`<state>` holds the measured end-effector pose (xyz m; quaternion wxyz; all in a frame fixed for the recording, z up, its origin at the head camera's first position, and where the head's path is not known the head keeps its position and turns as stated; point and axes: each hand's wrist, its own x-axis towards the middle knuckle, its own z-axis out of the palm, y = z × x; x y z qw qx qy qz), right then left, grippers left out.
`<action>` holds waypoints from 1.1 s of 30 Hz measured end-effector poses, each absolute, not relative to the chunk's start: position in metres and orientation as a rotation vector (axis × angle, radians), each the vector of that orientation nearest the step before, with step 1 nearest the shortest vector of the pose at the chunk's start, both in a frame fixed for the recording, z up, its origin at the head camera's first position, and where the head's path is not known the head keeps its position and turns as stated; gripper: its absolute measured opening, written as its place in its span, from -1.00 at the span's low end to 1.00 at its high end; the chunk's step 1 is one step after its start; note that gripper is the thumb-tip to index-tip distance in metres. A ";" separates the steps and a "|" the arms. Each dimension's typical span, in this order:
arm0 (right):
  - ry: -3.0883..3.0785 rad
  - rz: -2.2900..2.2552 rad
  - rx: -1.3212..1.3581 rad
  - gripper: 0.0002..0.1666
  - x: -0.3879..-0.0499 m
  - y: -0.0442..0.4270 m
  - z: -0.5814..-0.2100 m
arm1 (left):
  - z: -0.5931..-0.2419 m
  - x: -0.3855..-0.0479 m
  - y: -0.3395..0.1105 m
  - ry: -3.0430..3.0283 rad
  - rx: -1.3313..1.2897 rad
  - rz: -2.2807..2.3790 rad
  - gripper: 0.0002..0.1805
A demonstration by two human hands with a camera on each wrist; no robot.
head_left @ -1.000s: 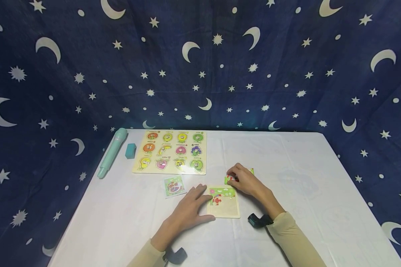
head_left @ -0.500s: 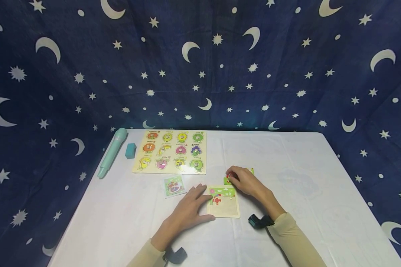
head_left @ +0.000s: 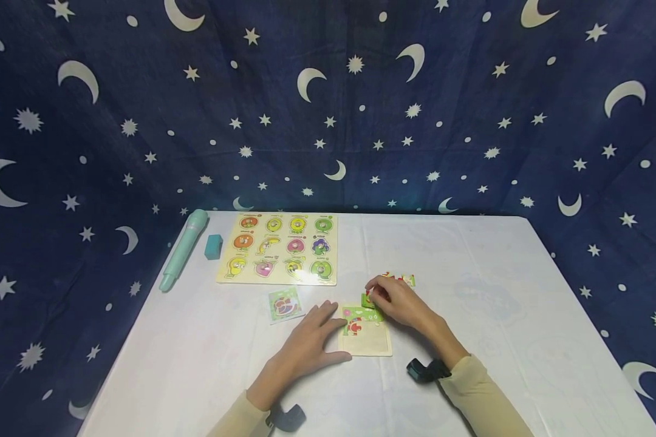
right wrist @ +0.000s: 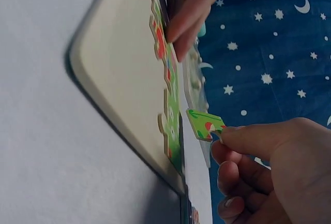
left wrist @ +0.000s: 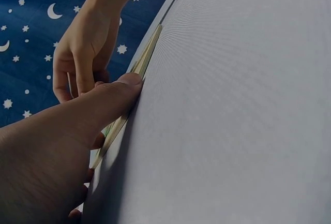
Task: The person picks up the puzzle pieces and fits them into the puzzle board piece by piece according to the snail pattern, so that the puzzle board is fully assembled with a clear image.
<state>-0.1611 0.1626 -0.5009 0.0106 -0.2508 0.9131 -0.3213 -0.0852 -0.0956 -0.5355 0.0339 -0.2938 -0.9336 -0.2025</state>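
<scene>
My right hand point(head_left: 404, 301) pinches a green and red jigsaw piece point(right wrist: 200, 122) between thumb and fingers, just above the far edge of a small wooden puzzle tray point(head_left: 373, 347). Fitted pieces point(head_left: 363, 314) with green, pink and red print fill the tray's far rows; its near part is bare wood. My left hand point(head_left: 306, 343) rests at the tray's left side with fingers spread, the thumb point(left wrist: 116, 95) touching its edge. Several loose pieces point(head_left: 407, 280) lie beyond my right hand, partly hidden by it.
A small square picture card point(head_left: 286, 305) lies left of the tray. Behind it is a larger fruit puzzle board point(head_left: 254, 276). A teal block point(head_left: 214, 247) and a mint-green microphone-shaped stick point(head_left: 183, 252) lie at the far left. A starry cloth point(head_left: 328, 139) hangs behind the table.
My right hand has drawn slightly towards the tray with the jigsaw piece, leaving more of the loose pieces behind it in sight. The left hand has stayed in place.
</scene>
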 end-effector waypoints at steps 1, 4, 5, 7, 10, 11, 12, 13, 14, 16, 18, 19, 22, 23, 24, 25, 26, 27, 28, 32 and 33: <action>2.842 -1.005 -0.783 -0.84 -0.160 0.162 -0.500 | -0.536 -0.085 -0.096 -2.867 -0.904 -0.617 -0.23; 2.813 -1.004 -0.788 -0.85 -0.155 0.158 -0.500 | -0.537 -0.086 -0.096 -2.857 -0.904 -0.609 -0.23; 2.805 -1.000 -0.794 -0.85 -0.154 0.157 -0.499 | -0.537 -0.086 -0.095 -2.854 -0.904 -0.609 -0.23; 2.785 -0.998 -0.812 -0.86 -0.151 0.155 -0.499 | -0.538 -0.086 -0.095 -2.853 -0.903 -0.609 -0.23; 2.757 -1.015 -0.848 -0.86 -0.148 0.152 -0.499 | -0.538 -0.086 -0.095 -2.853 -0.901 -0.612 -0.23; 2.747 -1.021 -0.857 -0.86 -0.147 0.152 -0.500 | -0.538 -0.086 -0.095 -2.854 -0.900 -0.612 -0.23; 2.735 -1.031 -0.865 -0.86 -0.146 0.151 -0.500 | -0.538 -0.086 -0.095 -2.857 -0.899 -0.613 -0.23; 2.722 -1.039 -0.871 -0.86 -0.145 0.150 -0.499 | -0.538 -0.086 -0.095 -2.861 -0.897 -0.616 -0.23; 2.712 -1.043 -0.879 -0.85 -0.144 0.149 -0.499 | -0.538 -0.087 -0.095 -2.866 -0.896 -0.619 -0.22; 2.694 -1.047 -0.898 -0.85 -0.142 0.148 -0.500 | -0.538 -0.087 -0.095 -2.875 -0.893 -0.623 -0.22; 2.683 -1.049 -0.915 -0.84 -0.140 0.147 -0.500 | -0.538 -0.087 -0.095 -2.879 -0.893 -0.626 -0.23; 2.679 -1.050 -0.925 -0.84 -0.139 0.147 -0.501 | -0.538 -0.087 -0.095 -2.880 -0.894 -0.626 -0.23; 2.669 -1.048 -0.944 -0.85 -0.136 0.146 -0.504 | -0.537 -0.087 -0.095 -2.873 -0.899 -0.622 -0.24; 2.665 -1.047 -0.947 -0.85 -0.135 0.145 -0.504 | -0.537 -0.087 -0.095 -2.871 -0.900 -0.621 -0.24; 2.660 -1.044 -0.949 -0.85 -0.134 0.145 -0.504 | -0.537 -0.087 -0.095 -2.870 -0.899 -0.621 -0.24; 2.652 -1.041 -0.955 -0.85 -0.133 0.144 -0.505 | -0.537 -0.087 -0.095 -2.870 -0.898 -0.623 -0.24; 2.645 -1.038 -0.962 -0.85 -0.131 0.144 -0.506 | -0.537 -0.087 -0.095 -2.870 -0.898 -0.625 -0.25; 2.639 -1.038 -0.962 -0.85 -0.130 0.143 -0.506 | -0.537 -0.087 -0.095 -2.872 -0.896 -0.627 -0.25; 2.631 -1.043 -0.967 -0.85 -0.129 0.143 -0.507 | -0.537 -0.087 -0.095 -2.874 -0.895 -0.628 -0.25; 2.594 -1.082 -0.977 -0.86 -0.126 0.142 -0.509 | -0.537 -0.087 -0.094 -2.884 -0.891 -0.640 -0.25; 2.578 -1.095 -0.976 -0.87 -0.125 0.141 -0.510 | -0.537 -0.087 -0.094 -2.886 -0.889 -0.641 -0.25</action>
